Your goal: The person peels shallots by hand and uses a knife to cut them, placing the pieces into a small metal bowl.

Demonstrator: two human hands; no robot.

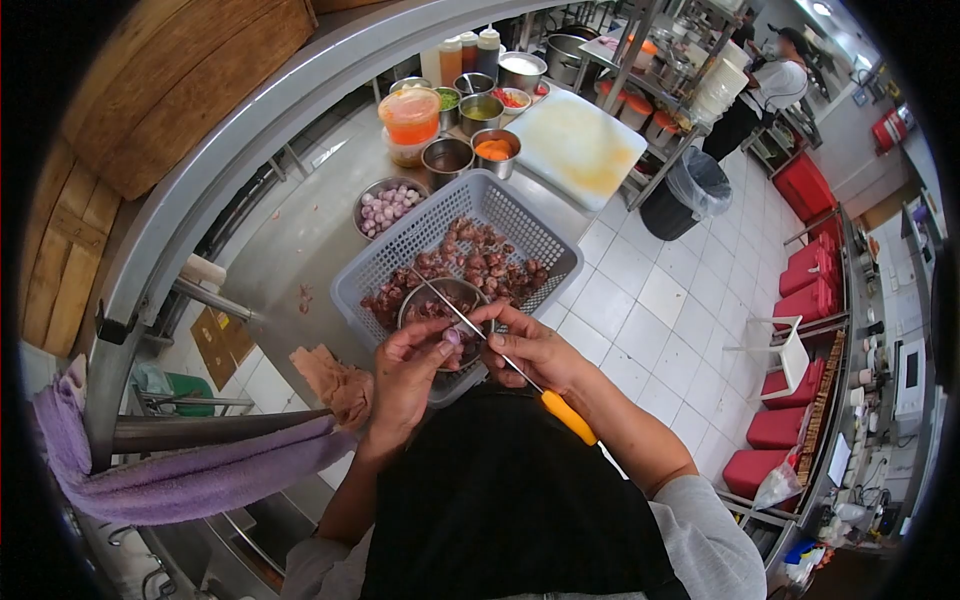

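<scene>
My left hand [408, 362] pinches a small purple shallot [454, 336] between thumb and fingers. In my right hand [528, 345] is a knife, its yellow handle [569, 417] trailing toward my right forearm and its thin blade [440, 296] pointing up and left. Fingers of both hands nearly meet at the shallot. Beneath them a round metal bowl [404, 312] sits inside a grey plastic basket [352, 262]; my hands partly hide what the bowl contains. Several dark reddish unpeeled shallots [478, 248] lie in the basket. Beyond its left corner, another metal bowl [366, 222] holds peeled shallots [390, 207].
Behind the basket stand metal containers [447, 160], an orange-filled tub [410, 118] and squeeze bottles [488, 50]. A white cutting board [580, 145] lies at the right. A purple towel [200, 480] hangs at left. Farther off are a black bin [668, 210] and a person [778, 85].
</scene>
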